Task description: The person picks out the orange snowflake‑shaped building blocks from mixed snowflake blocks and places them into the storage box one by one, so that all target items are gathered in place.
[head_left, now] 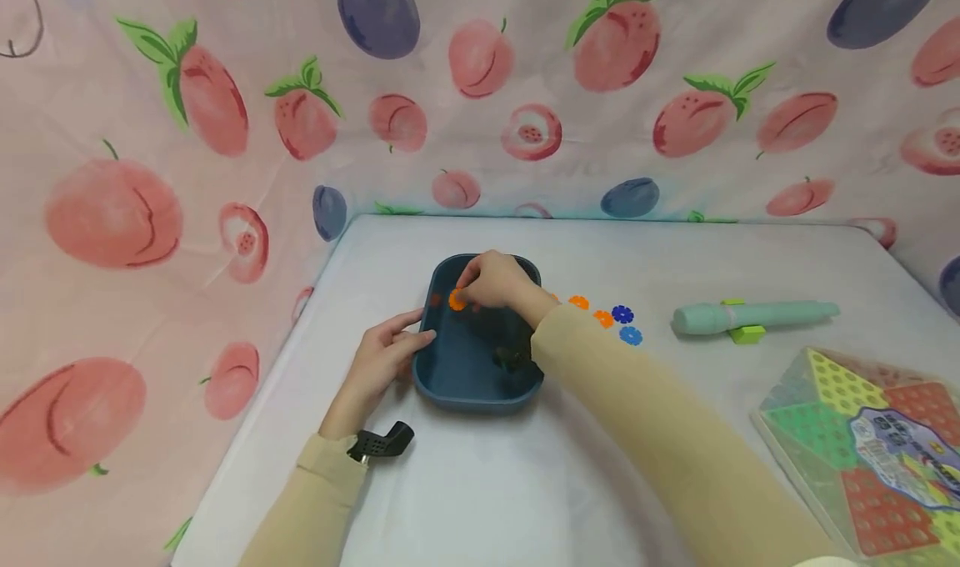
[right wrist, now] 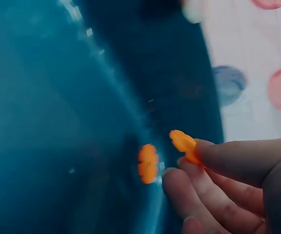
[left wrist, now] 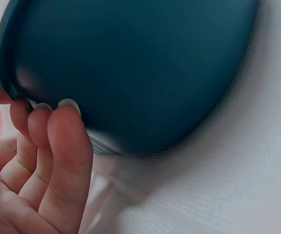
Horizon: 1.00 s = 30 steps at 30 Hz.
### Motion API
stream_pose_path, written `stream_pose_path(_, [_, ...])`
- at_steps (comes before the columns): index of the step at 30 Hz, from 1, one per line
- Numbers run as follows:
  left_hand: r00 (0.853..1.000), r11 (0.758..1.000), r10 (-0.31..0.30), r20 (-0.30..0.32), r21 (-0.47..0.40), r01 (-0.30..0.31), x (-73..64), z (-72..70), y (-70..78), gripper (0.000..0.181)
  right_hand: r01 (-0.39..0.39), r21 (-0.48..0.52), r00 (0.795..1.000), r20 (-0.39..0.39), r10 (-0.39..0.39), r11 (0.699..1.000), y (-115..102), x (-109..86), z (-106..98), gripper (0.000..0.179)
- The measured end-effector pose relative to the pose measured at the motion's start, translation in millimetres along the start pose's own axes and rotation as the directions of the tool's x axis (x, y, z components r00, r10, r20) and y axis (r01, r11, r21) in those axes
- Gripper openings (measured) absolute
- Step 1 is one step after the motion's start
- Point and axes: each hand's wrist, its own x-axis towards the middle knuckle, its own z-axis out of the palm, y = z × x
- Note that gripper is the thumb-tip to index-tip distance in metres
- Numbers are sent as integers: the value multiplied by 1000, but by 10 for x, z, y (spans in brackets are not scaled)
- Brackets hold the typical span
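Thumb and fingers of the right hand point(head_left: 495, 279) pinch 1 orange piece point(right wrist: 183, 144) inside the tray point(head_left: 480, 403), whose edge the left hand point(head_left: 381, 357) grips with curled fingers. A light pinch and a steady tray should give good control.

Small orange scalloped disc point(right wrist: 183, 143), pinched and tilted, inside an open-topped, dark blue, round-cornered tray point(head_left: 465, 371).

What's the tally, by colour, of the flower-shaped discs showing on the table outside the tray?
Orange flower-shaped discs: 3 (one partly covered)
Dark blue flower-shaped disc: 1
Light blue flower-shaped disc: 1
Total in view: 5
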Motion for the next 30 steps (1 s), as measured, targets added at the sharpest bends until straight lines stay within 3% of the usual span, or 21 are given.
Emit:
stream_pose_path(11, [1000,1000,7,-13,18,-7,9,4,-8,53,-39,-75,999,-24,37,996,47,70,253,11])
stream_pose_path(22, [1000,1000,0,-10,13,0,23,-12,-12,54,-49,-255,998,-61,35,966,48,82,292,15])
stream_pose_path(30, [1000,1000,-7,-16,19,7,3,-10,-35,54,-69,-268,996,-70,52,961,53,61,331,17])
